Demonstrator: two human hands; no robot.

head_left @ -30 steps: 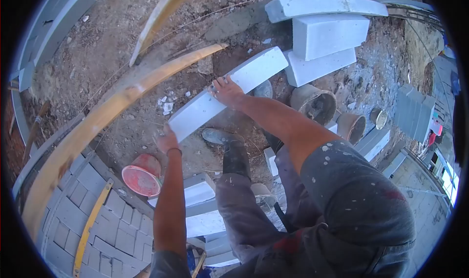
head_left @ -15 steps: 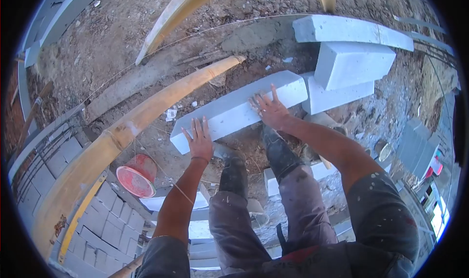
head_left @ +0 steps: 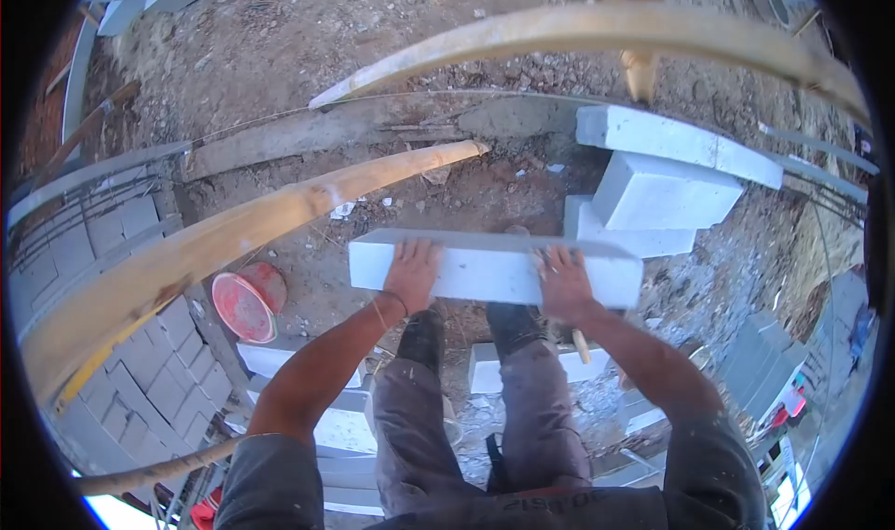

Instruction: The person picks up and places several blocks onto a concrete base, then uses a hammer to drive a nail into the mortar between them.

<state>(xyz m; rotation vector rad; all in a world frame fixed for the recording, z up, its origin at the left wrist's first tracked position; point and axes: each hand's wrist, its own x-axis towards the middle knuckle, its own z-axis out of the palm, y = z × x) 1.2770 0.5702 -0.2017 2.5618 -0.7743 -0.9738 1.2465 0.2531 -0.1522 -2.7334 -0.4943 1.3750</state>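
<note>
A long, pale lightweight concrete block [head_left: 487,276] lies crosswise in front of my legs, over my boots. My left hand [head_left: 412,271] grips its near side left of the middle, fingers bent over the top edge. Toward the other end, my right hand [head_left: 565,280] has a similar hold, slightly blurred. The thumbs and the block's underside are hidden. Just beyond the block's right end, more pale blocks [head_left: 667,191] are stacked, with a long one [head_left: 671,141] lying on top at the back.
Thick bamboo poles [head_left: 252,218] slant in at the left and across the top [head_left: 522,38]. A red bucket [head_left: 244,304] stands at left. More blocks [head_left: 536,370] lie around my legs, and grey blocks [head_left: 154,371] are piled at lower left. A string runs along the rough ground.
The block has come closer to me and turned from a slant to nearly level across the view. Both hands moved with it, their fingers now bent over its edge. My head view has shifted.
</note>
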